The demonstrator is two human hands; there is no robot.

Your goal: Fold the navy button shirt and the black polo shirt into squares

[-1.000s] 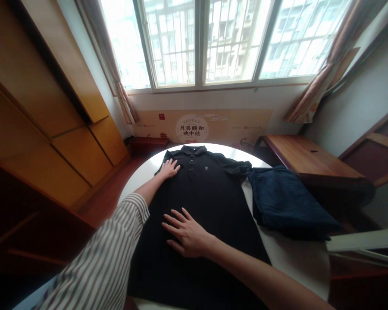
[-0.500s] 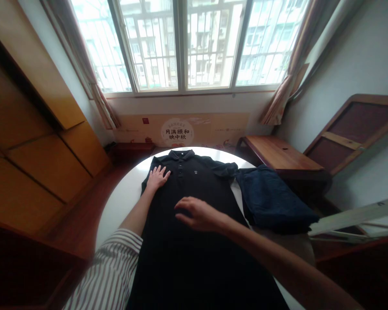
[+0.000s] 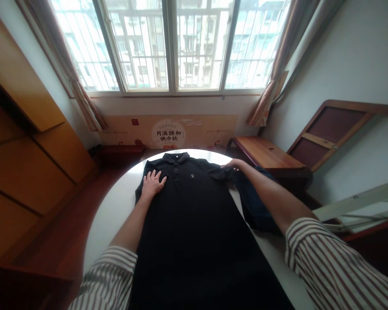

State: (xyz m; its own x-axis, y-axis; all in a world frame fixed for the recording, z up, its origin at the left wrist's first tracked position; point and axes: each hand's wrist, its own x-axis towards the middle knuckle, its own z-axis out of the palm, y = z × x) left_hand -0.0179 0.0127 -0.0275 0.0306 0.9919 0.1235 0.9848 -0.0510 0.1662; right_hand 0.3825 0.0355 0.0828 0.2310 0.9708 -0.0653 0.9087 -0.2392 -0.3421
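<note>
A black polo shirt (image 3: 187, 224) lies spread front up, its collar at the far side and a small light logo on the chest. My left hand (image 3: 153, 184) rests flat on the shirt near the sleeve on the left, fingers spread. At the end of the other sleeve, my right hand (image 3: 235, 164) has its fingers closed on the cloth; the fingertips are partly hidden. Beneath my right forearm is a folded dark blue garment (image 3: 255, 211), partly covered by the arm.
The shirt lies on a round white table (image 3: 106, 215). Beyond its far right edge stands a low wooden table (image 3: 268, 153). Orange cabinets (image 3: 54, 168) line the left side, and a barred window (image 3: 171, 47) is ahead.
My right hand has moved from above the middle of the shirt out to the right sleeve and closed on it. My left hand stays flat on the shirt. The view has shifted slightly.
</note>
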